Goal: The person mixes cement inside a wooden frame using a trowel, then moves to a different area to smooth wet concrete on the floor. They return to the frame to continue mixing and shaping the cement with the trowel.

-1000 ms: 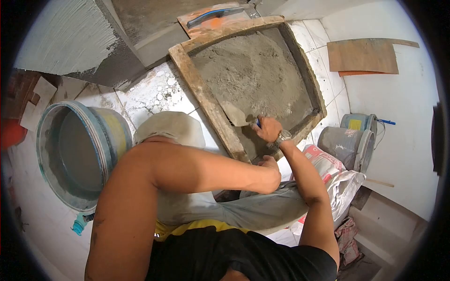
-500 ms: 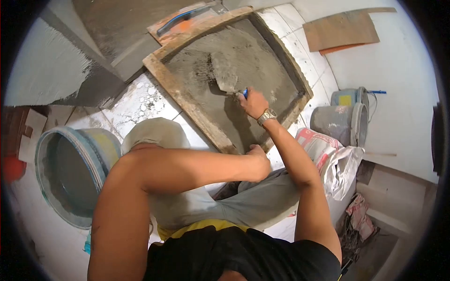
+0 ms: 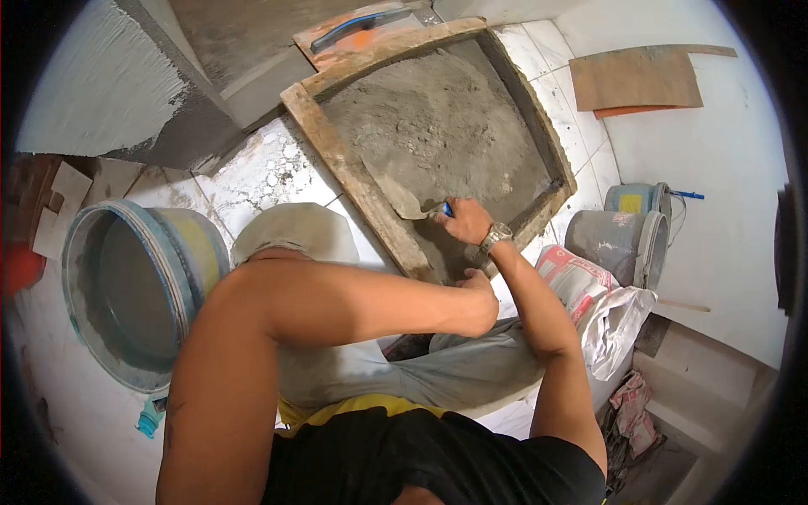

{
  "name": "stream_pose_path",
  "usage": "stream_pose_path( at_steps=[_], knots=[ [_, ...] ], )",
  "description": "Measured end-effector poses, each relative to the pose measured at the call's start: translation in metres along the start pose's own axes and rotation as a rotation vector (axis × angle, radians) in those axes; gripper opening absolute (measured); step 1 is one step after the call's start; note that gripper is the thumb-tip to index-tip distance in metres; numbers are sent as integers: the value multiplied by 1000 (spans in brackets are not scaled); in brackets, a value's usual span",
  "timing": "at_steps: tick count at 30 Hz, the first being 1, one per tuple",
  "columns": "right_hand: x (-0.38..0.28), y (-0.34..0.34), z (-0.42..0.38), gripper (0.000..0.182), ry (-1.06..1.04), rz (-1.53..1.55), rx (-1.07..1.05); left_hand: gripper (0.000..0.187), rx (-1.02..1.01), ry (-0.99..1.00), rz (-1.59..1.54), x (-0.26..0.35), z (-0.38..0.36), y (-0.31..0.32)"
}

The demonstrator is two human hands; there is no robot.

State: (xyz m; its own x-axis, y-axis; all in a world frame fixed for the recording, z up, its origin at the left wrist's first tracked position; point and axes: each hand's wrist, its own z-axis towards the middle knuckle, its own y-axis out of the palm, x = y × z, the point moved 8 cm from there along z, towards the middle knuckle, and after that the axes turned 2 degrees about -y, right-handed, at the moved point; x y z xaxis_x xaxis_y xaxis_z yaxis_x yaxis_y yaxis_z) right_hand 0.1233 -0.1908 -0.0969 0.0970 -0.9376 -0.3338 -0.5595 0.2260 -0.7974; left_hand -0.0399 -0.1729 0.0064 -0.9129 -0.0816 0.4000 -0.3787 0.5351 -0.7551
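A wooden mortar box [image 3: 349, 172] lies on the tiled floor in front of me, with wet grey mortar [image 3: 442, 126] spread inside it. My right hand [image 3: 468, 223], with a metal watch at the wrist, is closed round the blue handle of a trowel [image 3: 401, 200]. The blade points left and rests at the inner face of the box's left side, low in the mortar. My left hand [image 3: 478, 295] is curled over the near rim of the box by its near corner; its fingers are partly hidden.
At left stands a large bucket [image 3: 139, 286] of greyish liquid. Two more buckets [image 3: 610, 240] are at right, beside a red-and-white cement sack [image 3: 576, 273]. A blue-handled float [image 3: 358, 29] lies beyond the box, and a brown board [image 3: 635, 80] leans at the right wall.
My right hand has drawn the trowel from the middle of the mortar down toward the near left side of the box. My left hand stays at the near rim. The view has shifted slightly.
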Motion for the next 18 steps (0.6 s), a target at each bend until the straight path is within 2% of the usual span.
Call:
stream_pose_path(
  at_steps=[2,6,9,11,15,17,18],
  knots=[
    [-6,-1,8,40,-85,64,-70,33,31,-18,-18,0,-3,-2],
    [-3,5,38,42,-122,-17,-163,35,-53,-5,26,0,-6,3],
    [-20,11,58,48,-26,-40,-108,35,-67,3,27,3,7,10],
    [-31,8,72,51,16,-14,17,34,-75,-2,32,3,16,14],
    [-45,1,86,49,45,6,127,33,-31,66,45,4,1,5],
    [-28,16,69,45,401,640,-132,32,27,-5,3,-1,1,5],
    [-22,18,63,45,394,638,-138,32,28,-12,-3,-2,-1,5]
  ],
)
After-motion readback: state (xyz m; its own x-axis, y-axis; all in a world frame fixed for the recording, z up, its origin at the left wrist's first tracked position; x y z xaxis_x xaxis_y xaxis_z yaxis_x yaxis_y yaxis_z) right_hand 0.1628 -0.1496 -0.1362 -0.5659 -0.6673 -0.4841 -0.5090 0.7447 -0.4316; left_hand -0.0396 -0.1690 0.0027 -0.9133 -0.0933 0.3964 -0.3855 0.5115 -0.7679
